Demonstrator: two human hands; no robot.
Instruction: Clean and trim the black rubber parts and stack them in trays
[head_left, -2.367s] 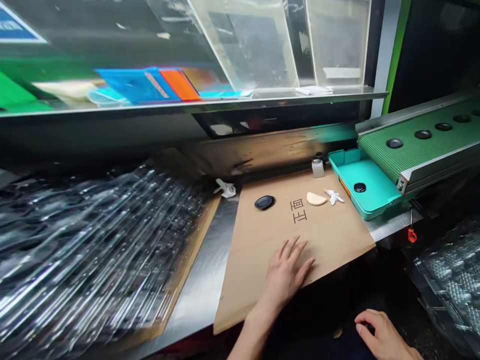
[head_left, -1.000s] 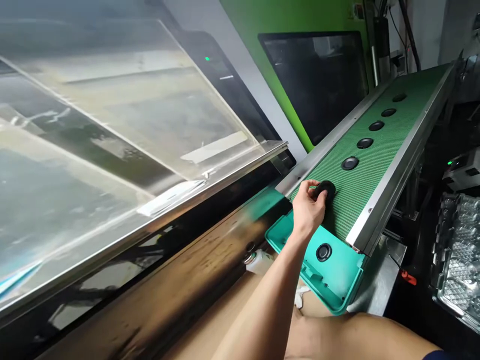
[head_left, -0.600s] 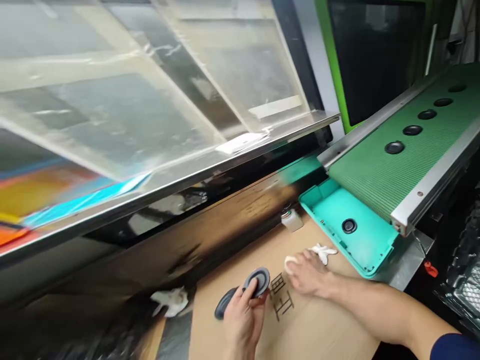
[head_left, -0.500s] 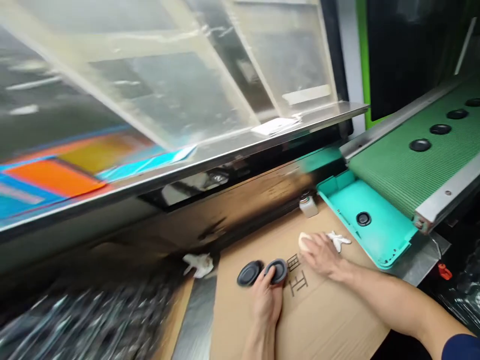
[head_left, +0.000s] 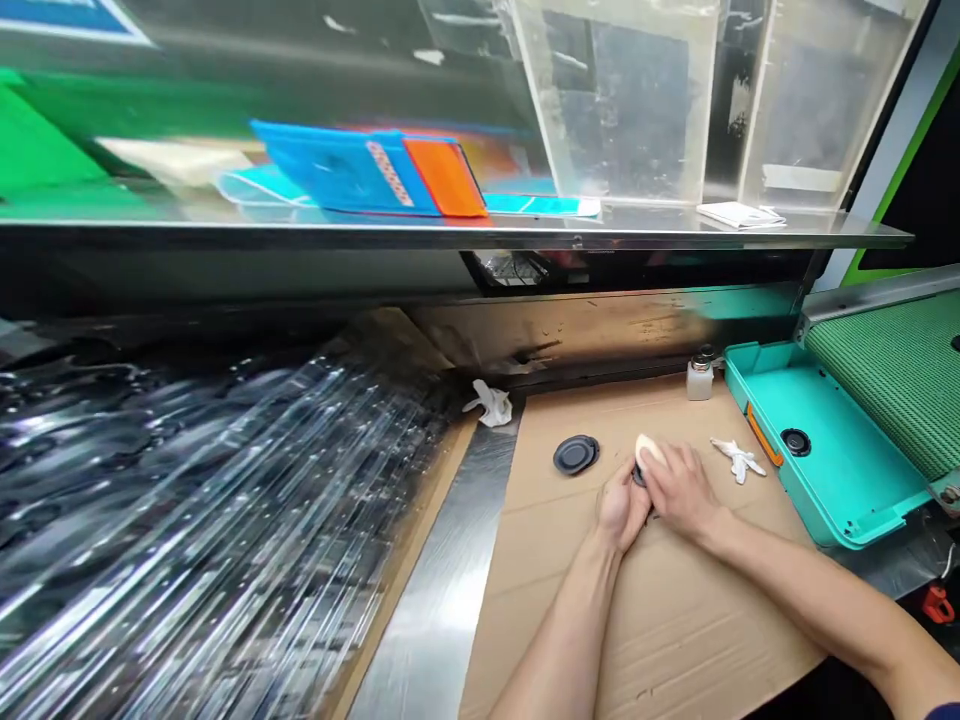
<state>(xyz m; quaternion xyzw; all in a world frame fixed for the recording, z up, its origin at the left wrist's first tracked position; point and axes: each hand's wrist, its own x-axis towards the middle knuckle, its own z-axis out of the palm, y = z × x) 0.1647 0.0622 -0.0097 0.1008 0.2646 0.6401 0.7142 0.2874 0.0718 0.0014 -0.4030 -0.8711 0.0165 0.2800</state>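
My left hand is closed round a dark round cap-like part, mostly hidden by fingers. My right hand grips a cream-coloured pad and presses it against that part. Both hands meet over a cardboard sheet. Left of them on the cardboard lies another dark oval part, apart from my fingers. To the right of my right hand rests a crumpled white cloth or glove.
A teal tray holding one black round part stands at the right, below a green conveyor. A small bottle is behind. Plastic-wrapped goods fill the left. A metal shelf overhangs the back.
My view has swung left. My right hand has brought the pad from the cardboard to the round part in my left hand.
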